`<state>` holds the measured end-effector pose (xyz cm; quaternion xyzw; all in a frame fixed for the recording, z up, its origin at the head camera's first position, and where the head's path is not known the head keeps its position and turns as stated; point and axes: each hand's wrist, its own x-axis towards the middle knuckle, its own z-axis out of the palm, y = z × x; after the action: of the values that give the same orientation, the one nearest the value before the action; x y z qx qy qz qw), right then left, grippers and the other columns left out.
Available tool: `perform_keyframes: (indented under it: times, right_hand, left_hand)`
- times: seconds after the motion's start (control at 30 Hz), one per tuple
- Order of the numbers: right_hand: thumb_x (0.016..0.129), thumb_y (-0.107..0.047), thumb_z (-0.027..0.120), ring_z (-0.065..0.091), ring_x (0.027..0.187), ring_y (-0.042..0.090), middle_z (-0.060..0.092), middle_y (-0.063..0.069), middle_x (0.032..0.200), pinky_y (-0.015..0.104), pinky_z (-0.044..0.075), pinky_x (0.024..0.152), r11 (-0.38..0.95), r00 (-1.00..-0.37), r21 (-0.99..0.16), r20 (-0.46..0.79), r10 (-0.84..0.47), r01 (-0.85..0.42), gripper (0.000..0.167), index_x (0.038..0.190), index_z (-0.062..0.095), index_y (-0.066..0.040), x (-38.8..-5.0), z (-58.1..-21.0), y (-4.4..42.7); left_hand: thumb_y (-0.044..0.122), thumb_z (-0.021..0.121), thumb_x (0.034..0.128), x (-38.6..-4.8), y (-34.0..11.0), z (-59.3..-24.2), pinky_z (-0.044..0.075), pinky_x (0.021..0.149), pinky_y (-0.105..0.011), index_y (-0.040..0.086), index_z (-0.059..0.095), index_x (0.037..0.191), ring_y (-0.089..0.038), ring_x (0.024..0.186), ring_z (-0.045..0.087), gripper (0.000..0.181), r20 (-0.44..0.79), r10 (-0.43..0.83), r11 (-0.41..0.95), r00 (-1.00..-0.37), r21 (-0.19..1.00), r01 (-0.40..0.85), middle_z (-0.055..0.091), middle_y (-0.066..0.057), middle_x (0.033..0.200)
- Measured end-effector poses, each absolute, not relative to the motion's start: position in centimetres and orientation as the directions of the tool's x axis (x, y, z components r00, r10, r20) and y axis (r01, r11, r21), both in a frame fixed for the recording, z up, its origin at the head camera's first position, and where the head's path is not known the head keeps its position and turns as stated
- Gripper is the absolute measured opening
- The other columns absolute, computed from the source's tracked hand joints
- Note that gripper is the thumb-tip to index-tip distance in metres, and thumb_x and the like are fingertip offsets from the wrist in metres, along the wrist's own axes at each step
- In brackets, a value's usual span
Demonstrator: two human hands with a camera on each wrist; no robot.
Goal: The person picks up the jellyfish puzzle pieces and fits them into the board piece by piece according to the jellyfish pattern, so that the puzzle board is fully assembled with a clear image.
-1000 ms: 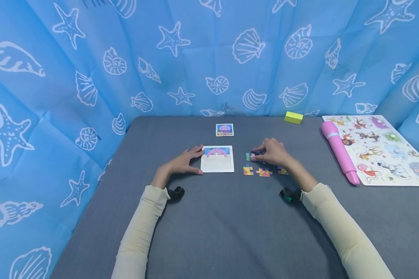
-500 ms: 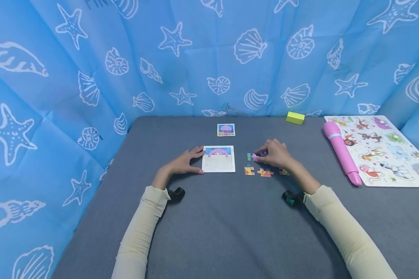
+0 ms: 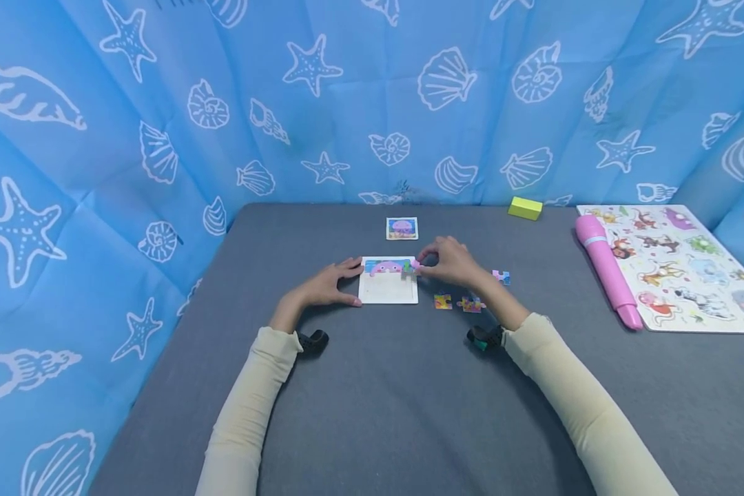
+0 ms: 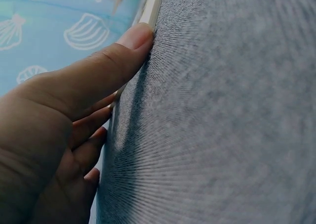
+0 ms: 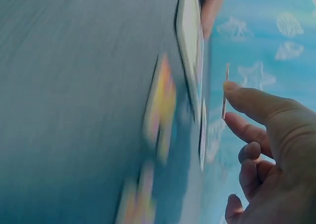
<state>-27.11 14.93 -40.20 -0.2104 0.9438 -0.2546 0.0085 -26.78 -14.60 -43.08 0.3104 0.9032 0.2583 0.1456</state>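
A white puzzle frame (image 3: 388, 289) lies at the middle of the table, its top strip filled with a pink and blue picture. My left hand (image 3: 324, 286) rests at its left edge, thumb and fingers spread against the rim; in the left wrist view the thumb of that hand (image 4: 79, 90) touches the edge. Over the frame's upper right corner, my right hand (image 3: 455, 264) pinches a green and pink puzzle piece (image 3: 411, 269). The right wrist view shows this piece (image 5: 225, 91) edge-on between thumb and index finger of the right hand (image 5: 276, 135).
Two yellowish pieces (image 3: 443, 302) (image 3: 472, 304) lie right of the frame, and a blue and pink piece (image 3: 501, 277) lies farther right. Behind stand a small picture card (image 3: 401, 229) and a yellow block (image 3: 525, 208). A pink pen (image 3: 607, 271) lies on an animal board (image 3: 694, 275) at right.
My right hand has moved left from the loose pieces to the frame's upper right corner, carrying the green and pink piece. My left hand has stayed at the frame.
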Motion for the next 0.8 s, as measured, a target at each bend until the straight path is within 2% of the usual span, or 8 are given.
perform_keyframes:
  times: [0.23,0.57,0.8]
  right_hand:
    - [0.076,-0.031,0.074,0.045,0.084,0.022,0.058,0.010,0.089,0.038,0.031,0.072,0.754,-0.877,-0.466,0.120,-0.465,-0.463,0.027,0.094,0.072,-0.011,-27.1,-41.2,10.7]
    - [0.076,-0.035,0.073,0.050,0.089,0.023,0.061,0.007,0.092,0.040,0.036,0.073,0.739,-0.849,-0.434,0.141,-0.509,-0.515,0.029,0.095,0.072,-0.012,-27.1,-41.7,8.5]
    - [0.076,-0.035,0.073,0.048,0.086,0.022,0.059,0.007,0.089,0.037,0.034,0.071,0.730,-0.846,-0.443,0.148,-0.512,-0.520,0.031,0.096,0.072,-0.012,-27.2,-42.0,8.0]
  left_hand:
    - [0.036,0.073,0.0765,-26.8,-14.5,-42.9,0.008,0.114,-0.050,0.010,0.033,0.143,-0.027,0.143,0.011,0.082,-0.111,0.619,0.676,-0.778,0.579,0.456,0.017,-0.004,0.154]
    - [0.038,0.075,0.0745,-27.1,-14.5,-43.1,0.013,0.114,-0.049,0.011,0.034,0.142,-0.025,0.142,0.014,0.083,-0.103,0.610,0.680,-0.786,0.578,0.452,0.019,-0.003,0.154]
    - [0.038,0.075,0.0738,-27.0,-14.4,-42.9,0.015,0.114,-0.048,0.009,0.034,0.142,-0.026,0.142,0.015,0.084,-0.102,0.615,0.679,-0.782,0.573,0.459,0.020,-0.004,0.154]
